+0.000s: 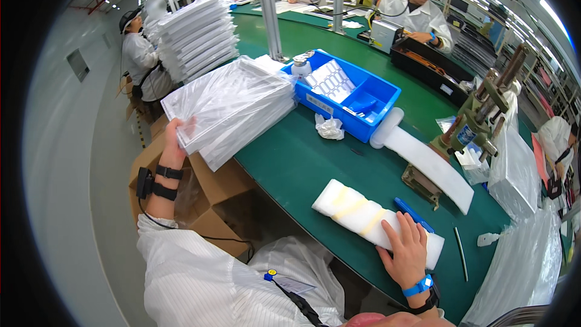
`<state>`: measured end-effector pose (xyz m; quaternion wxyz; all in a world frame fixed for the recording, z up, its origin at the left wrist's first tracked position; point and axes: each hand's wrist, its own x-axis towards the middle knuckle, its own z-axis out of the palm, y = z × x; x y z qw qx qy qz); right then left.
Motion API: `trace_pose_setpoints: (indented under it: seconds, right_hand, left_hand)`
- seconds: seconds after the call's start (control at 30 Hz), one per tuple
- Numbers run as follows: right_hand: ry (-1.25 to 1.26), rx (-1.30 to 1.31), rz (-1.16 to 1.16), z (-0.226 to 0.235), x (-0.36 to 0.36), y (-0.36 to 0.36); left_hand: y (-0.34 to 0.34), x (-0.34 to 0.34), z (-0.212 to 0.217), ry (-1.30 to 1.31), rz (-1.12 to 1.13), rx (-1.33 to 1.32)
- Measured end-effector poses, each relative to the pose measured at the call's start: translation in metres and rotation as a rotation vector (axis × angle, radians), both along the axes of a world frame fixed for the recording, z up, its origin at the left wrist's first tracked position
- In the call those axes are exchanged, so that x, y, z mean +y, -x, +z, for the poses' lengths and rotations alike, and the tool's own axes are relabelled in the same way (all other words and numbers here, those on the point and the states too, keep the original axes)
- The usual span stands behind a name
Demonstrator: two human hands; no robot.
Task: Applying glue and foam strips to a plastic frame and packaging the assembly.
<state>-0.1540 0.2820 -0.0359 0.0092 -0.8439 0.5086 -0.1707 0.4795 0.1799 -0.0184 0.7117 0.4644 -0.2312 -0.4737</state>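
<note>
Blue bin (384,93) – white blister sheets (330,80), small bottle (301,66) inside.

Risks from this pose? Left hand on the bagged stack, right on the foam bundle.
1. The left hand grips only the near corner of the bagged tray stack, which overhangs the table edge; the slick bags may slide off toward the cardboard boxes.
2. The right hand merely rests flat on the taped foam bundle, so the bundle could shift toward the near edge if pushed.
</note>
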Motion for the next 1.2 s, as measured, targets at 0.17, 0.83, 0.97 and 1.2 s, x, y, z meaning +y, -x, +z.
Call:
trace_pose_setpoints:
  seconds: [0.17,0.83,0.97,1.2]
  right_hand:
    - [-0.005,-0.013,-0.021,-0.004,-0.01,0.012]
    - [0.291,-0.619,0.08,0.009,0.0,0.038]
    - [-0.147,-1.26,0.156,0.019,-0.001,0.052]
    - [-0.381,-1.585,0.231,0.021,-0.006,0.07]
  left_hand:
    - [0.012,-0.002,-0.026,0.188,0.118,-0.687]
    - [0.14,0.042,-0.003,0.151,-0.062,-0.577]
    - [0.176,0.038,-0.025,0.015,-0.326,-0.251]
    - [0.286,0.039,-0.018,0.026,-0.733,0.024]
